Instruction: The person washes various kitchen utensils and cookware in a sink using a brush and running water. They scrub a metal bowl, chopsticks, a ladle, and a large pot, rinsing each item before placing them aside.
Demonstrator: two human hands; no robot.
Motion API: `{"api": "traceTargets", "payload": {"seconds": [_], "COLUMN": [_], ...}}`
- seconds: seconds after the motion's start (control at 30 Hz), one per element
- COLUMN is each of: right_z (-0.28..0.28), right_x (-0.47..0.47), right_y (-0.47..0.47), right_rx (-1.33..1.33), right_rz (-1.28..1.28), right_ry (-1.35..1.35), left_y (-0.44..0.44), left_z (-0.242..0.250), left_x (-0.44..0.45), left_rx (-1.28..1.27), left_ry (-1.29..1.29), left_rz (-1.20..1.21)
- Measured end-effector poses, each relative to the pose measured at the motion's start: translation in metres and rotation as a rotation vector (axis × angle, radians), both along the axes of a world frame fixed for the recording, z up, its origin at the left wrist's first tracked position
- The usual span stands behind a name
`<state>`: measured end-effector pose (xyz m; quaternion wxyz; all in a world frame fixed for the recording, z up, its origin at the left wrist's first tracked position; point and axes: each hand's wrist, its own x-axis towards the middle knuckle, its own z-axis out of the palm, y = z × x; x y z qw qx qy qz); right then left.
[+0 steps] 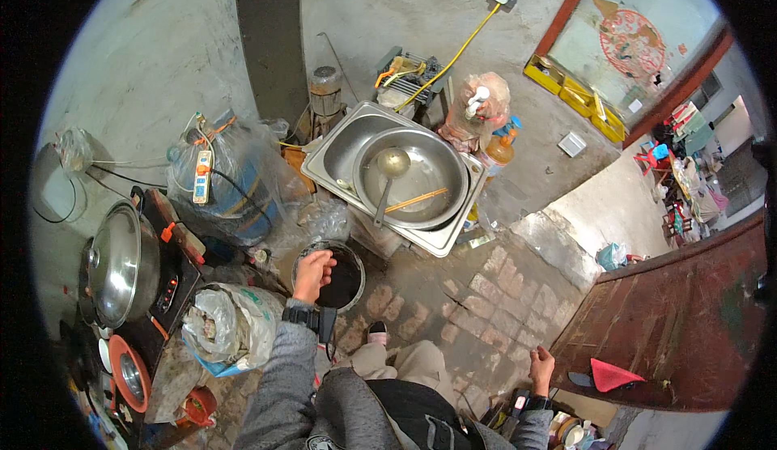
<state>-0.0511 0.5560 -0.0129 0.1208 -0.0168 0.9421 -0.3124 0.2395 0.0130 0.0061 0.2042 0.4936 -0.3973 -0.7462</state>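
Note:
My left hand (314,275) is held over the rim of a dark bucket (358,295). Its fingers are curled in, and nothing shows in them. Lower right, my right hand (541,368) hangs apart from the wooden door, its fingers loosely bent and the palm side hidden. Ahead of me a stainless steel sink (340,158) carries a wide metal basin (425,207). A metal ladle (393,163) and a pair of wooden chopsticks (419,199) lie in the basin. Neither hand touches them.
A lidded wok (118,262) sits on an induction cooker (173,292) at left. Nearby are a power strip (203,177), a blue barrel (243,207) and a plastic-lined sack (255,316). A brown wooden door (668,322) stands at right beside the brick floor (498,304). A yellow cord (452,52) runs behind the sink.

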Motion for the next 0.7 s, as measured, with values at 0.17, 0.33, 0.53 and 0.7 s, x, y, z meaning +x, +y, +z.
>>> {"api": "traceTargets", "payload": {"seconds": [0.17, 0.33, 0.53, 0.7], "right_z": [-0.011, -0.023, -0.024, -0.012], "right_x": [-0.076, -0.167, -0.252, -0.292], "right_y": [-0.05, -0.1, -0.135, -0.177], "right_rx": [0.02, -0.125, -0.031, 0.069], "right_rz": [0.12, 0.178, 0.283, 0.401], "right_ry": [-0.063, -0.104, -0.13, -0.195], "left_y": [-0.067, -0.133, -0.178, -0.178], "left_z": [-0.015, -0.043, -0.086, -0.092], "left_x": [-0.077, -0.14, -0.175, -0.173], "left_rx": [-0.131, -0.335, -0.459, -0.615], "left_ry": [-0.097, -0.336, -0.806, -0.8], "left_rz": [0.129, 0.208, 0.124, 0.077]}}
